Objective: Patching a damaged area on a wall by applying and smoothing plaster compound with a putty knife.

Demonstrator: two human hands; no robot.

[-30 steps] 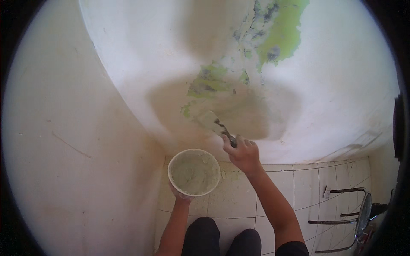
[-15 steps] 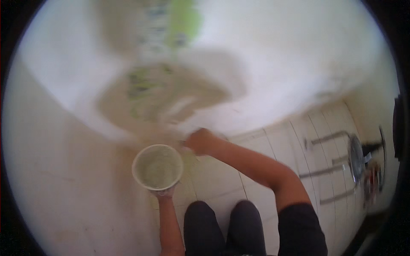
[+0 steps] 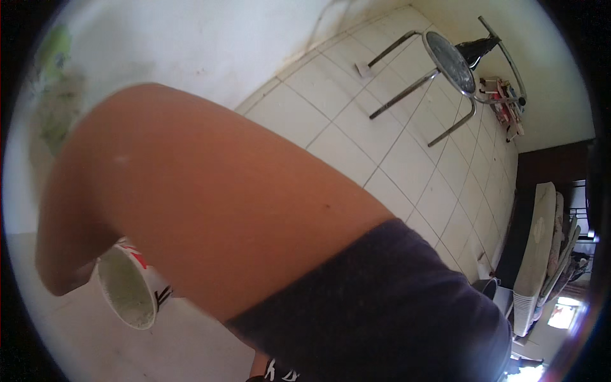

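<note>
My bent right arm (image 3: 210, 172), with a dark short sleeve, fills much of the view, and its hand does not show. Below the bent forearm, a white bucket (image 3: 130, 286) with red and black print leans over. Pale grey-green paste coats its inside. My left hand is hidden, so what supports the bucket cannot be seen. At the far left, the white wall (image 3: 210, 38) carries a blurred grey-beige patch (image 3: 60, 114) with bright green above it.
A round metal stool (image 3: 449, 63) lies tipped on the white tiled floor (image 3: 356, 146), its legs pointing left. A folded item with red parts (image 3: 506, 108) leans beside it. A pale mattress (image 3: 538, 254) stands on edge at the right, near a dark bucket (image 3: 485, 288).
The view has swung right. My right arm now looms large across it, and the bucket and wall patch have shifted far left. Both hands have dropped out of sight.
</note>
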